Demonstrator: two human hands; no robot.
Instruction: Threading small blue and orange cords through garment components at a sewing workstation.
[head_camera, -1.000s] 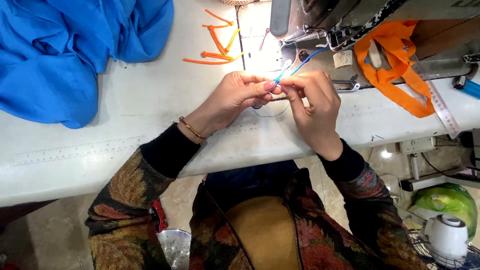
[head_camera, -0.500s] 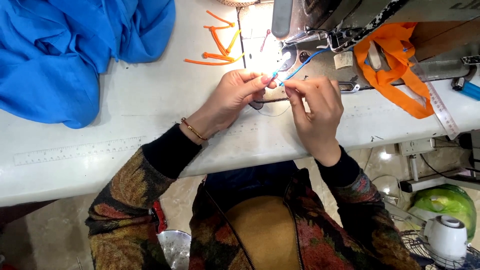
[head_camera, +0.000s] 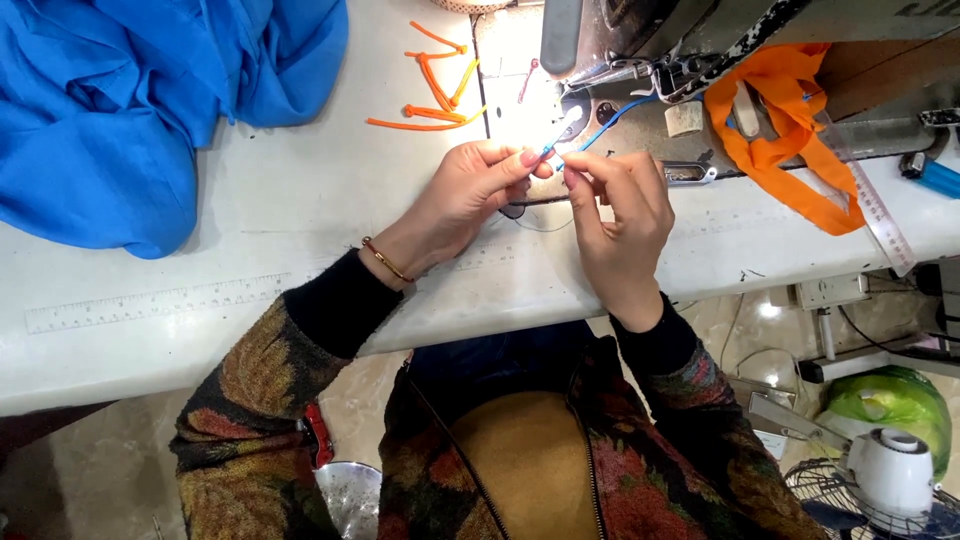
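Observation:
My left hand (head_camera: 468, 195) and my right hand (head_camera: 618, 215) meet over the white table (head_camera: 300, 230), just in front of the sewing machine (head_camera: 700, 50). Both pinch a thin blue cord (head_camera: 603, 129) that runs up and right toward the machine's needle area. The fingertips nearly touch around the cord's near end. A thin bracelet (head_camera: 384, 259) circles my left wrist.
A heap of blue fabric (head_camera: 150, 90) covers the table's left. Several orange cord pieces (head_camera: 435, 85) lie behind my hands. An orange strip (head_camera: 780, 120) and a clear ruler (head_camera: 870, 205) lie at the right. A fan (head_camera: 880, 490) and a green bag (head_camera: 890, 400) sit on the floor.
Both hands have shifted slightly up toward the machine, keeping the blue cord pinched between them.

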